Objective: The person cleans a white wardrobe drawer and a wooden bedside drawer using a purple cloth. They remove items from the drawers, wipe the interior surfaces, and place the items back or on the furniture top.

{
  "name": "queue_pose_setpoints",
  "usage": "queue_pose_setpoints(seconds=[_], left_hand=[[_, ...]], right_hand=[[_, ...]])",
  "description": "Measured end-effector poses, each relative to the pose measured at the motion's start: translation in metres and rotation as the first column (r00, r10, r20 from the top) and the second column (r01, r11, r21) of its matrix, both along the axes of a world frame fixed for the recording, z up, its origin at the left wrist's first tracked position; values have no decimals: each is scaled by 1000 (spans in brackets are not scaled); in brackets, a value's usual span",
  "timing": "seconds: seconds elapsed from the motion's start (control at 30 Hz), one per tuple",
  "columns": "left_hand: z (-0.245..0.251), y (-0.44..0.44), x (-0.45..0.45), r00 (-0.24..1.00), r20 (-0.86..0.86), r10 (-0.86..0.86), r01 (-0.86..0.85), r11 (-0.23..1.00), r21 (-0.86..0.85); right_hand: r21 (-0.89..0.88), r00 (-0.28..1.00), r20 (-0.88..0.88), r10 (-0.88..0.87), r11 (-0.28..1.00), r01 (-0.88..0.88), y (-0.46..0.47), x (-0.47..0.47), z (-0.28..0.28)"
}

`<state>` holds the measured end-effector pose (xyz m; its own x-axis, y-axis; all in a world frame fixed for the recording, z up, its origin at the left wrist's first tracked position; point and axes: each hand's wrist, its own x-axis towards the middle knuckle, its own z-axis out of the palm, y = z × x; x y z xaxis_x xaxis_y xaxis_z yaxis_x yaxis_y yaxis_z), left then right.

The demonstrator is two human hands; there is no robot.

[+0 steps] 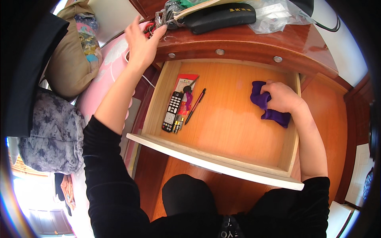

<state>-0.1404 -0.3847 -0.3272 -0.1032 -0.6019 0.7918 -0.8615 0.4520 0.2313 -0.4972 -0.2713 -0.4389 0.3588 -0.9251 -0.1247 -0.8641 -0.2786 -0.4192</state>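
My right hand (278, 93) is closed on a dark purple cloth (275, 117) at the right side of a pulled-out wooden drawer (229, 125). My left hand (143, 44) is raised at the cabinet top's left end, its fingers apart, close to red-handled items and keys (149, 29); it appears to hold nothing. At the drawer's left lie a black remote control (172, 111), several small batteries (178, 125), a red packet (190, 78) and a purple item (187, 101). A red and black pen (195, 106) lies beside them.
A black glasses case (221, 17) and a clear plastic bag (271, 17) sit on the cabinet top (285, 41) behind the drawer. To the left is a bed with a pink cover (104, 78), a tan bundle (71, 59) and grey patterned fabric (55, 134). The white drawer front (214, 162) stands before my knees.
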Motion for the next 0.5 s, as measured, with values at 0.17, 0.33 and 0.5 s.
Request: queue_pose_setpoints(seconds=[0.17,0.33,0.5], left_hand=[[-25,83,-2,990,-84,-109,136,876,463],[-95,96,25,846,500,-184,-327,562,760],[-114,87,18,825,549,-137,-426,487,762]], right_hand=[[-1,1000,-3,8,1000,-8,2,-8,0],[-13,1000,13,15,1000,-15,1,-6,-3],[-20,1000,7,18,1000,-18,-1,-5,-4]])
